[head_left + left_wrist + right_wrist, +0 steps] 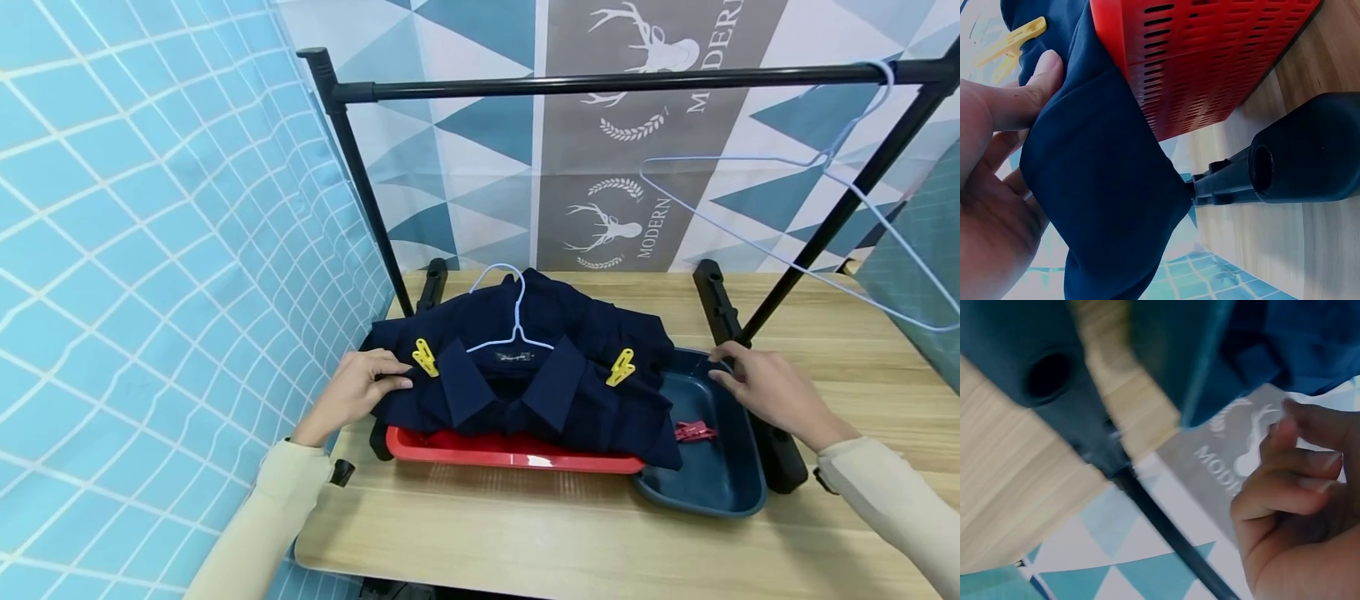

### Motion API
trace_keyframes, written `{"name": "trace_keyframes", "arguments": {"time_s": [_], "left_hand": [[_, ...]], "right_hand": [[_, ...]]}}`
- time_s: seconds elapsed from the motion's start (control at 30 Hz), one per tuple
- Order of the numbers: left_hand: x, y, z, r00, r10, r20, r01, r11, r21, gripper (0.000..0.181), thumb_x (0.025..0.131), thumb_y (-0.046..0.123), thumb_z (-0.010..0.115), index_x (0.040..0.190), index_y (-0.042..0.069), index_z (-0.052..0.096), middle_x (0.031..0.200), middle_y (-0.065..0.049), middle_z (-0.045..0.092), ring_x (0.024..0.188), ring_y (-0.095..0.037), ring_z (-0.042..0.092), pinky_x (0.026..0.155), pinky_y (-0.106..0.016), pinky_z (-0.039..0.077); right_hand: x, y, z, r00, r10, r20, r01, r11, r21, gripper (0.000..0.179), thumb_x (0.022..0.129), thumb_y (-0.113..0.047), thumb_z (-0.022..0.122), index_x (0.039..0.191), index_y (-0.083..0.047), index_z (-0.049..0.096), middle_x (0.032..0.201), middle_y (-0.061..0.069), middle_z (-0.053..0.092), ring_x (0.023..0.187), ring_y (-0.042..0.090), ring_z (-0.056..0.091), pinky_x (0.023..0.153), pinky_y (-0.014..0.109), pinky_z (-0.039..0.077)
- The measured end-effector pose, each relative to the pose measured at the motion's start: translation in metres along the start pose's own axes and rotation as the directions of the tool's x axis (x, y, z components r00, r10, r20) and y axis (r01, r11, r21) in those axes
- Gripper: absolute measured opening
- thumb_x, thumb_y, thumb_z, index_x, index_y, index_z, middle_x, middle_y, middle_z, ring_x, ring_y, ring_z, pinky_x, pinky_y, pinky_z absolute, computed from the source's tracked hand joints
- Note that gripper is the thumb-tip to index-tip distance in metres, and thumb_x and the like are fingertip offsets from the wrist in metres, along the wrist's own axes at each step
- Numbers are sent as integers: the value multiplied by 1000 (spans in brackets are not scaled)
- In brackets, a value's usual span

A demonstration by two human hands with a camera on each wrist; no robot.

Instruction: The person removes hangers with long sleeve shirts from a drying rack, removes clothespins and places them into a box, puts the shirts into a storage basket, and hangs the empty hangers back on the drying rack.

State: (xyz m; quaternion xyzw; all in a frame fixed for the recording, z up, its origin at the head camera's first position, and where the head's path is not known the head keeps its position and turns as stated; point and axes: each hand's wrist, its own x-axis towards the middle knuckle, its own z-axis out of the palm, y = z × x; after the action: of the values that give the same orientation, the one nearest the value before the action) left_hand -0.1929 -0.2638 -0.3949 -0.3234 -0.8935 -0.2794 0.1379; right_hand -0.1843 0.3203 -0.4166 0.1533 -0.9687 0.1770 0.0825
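Observation:
A dark navy collared shirt lies spread over a red basket, a light blue wire hanger in its neck. One yellow clothespin sits on the left shoulder and another yellow clothespin on the right. My left hand pinches the shirt's left side beside the first clothespin, thumb on top of the cloth in the left wrist view. Over the far right part of a dark blue bin, my right hand holds nothing, its fingers loosely bent, apart from the shirt.
A black clothes rack stands around the basket, its feet on the wooden table. Another light blue hanger hangs from the bar at right. Red clothespins lie in the bin. A blue checked curtain runs along the left.

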Motion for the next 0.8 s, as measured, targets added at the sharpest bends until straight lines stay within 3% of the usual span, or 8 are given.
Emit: {"name": "trace_keyframes", "arguments": {"time_s": [0.27,0.5,0.8], "left_hand": [[-1,-1,0,1000,-1,-13,1,1000,-15,18,83,2,84,100,7,83,88,4,75,71,-6,60,60,-24,47],[-2,-1,1,1000,-1,-8,1,999,-35,18,84,1,82,101,5,82,90,2,76,75,-10,65,62,-24,50],[-2,-2,-1,999,-32,-4,31,998,-53,19,84,1,83,102,6,83,89,3,76,76,-10,66,63,-24,51]], "right_hand": [[5,29,11,987,116,111,-115,993,-12,33,98,-10,68,119,12,56,66,6,53,53,18,50,48,34,41],[12,39,16,950,208,232,-232,969,80,37,103,-9,59,128,14,46,65,8,54,49,17,55,44,34,51],[33,57,19,965,178,193,-203,973,113,33,103,-5,56,124,17,45,64,11,54,46,15,58,42,33,53]]}}
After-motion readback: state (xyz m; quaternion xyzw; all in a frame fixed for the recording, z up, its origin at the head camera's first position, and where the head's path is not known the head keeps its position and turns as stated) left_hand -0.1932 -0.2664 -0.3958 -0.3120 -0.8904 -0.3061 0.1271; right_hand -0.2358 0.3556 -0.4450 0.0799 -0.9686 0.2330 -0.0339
